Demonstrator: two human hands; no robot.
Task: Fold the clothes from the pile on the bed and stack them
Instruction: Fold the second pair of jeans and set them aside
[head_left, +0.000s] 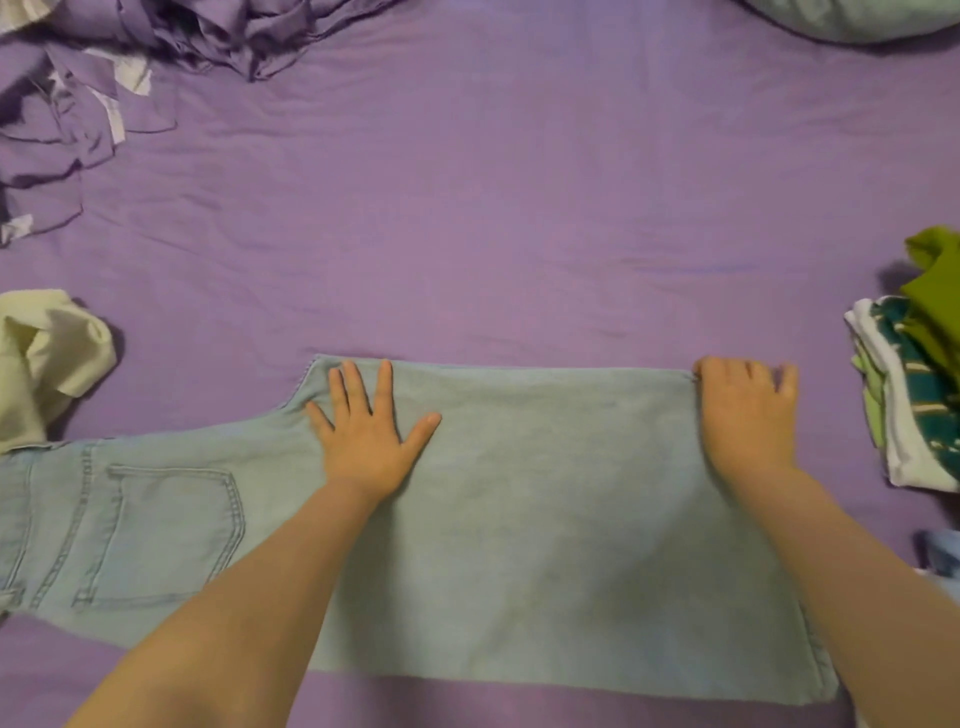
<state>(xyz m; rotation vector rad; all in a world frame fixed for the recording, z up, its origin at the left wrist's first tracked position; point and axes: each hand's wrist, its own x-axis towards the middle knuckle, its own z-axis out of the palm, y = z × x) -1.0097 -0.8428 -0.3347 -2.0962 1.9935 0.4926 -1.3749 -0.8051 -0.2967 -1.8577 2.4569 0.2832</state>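
The left hand (366, 434) pressed flat, fingers spread, on light-blue jeans (519, 519) while the right hand (748, 415) curled over their far-right corner on the purple bed (493, 208).

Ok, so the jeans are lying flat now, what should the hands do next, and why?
Probably lift the leg end and fold it over toward the pocket. The right hand already has its fingers curled at the far corner of the jeans, while the left hand presses flat near the middle, as if marking the fold. The jeans lie long, so they need halving before joining the folded stack.
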